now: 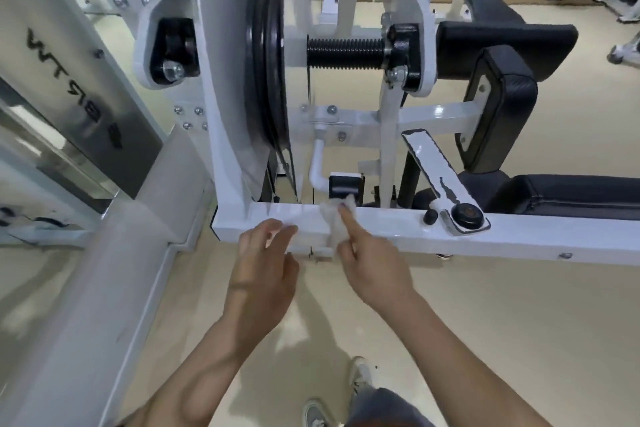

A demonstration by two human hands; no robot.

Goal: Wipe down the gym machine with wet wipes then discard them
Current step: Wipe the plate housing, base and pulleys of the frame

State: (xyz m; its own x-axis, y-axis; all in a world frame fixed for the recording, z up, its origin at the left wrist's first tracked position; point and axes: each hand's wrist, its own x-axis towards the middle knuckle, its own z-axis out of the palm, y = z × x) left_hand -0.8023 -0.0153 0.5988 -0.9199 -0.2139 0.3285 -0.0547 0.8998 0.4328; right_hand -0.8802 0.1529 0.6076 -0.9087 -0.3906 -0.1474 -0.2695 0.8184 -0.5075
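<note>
1. A wet wipe [334, 222] was seen draped over the white beam [519, 236] of the gym machine [221, 87], just below the centre of the frame.
2. The wipe was pressed to the beam by the right hand [372, 269] — index finger stretched out on top, the other fingers curled. Its lower edge appeared to be pinched by them, though blur left this unsure.
3. The left hand [263, 265] was held loosely spread at the beam's near edge, left of the wipe — nothing was gripped.
4. A black seat pad [571, 194] was seen at the right edge.
</note>
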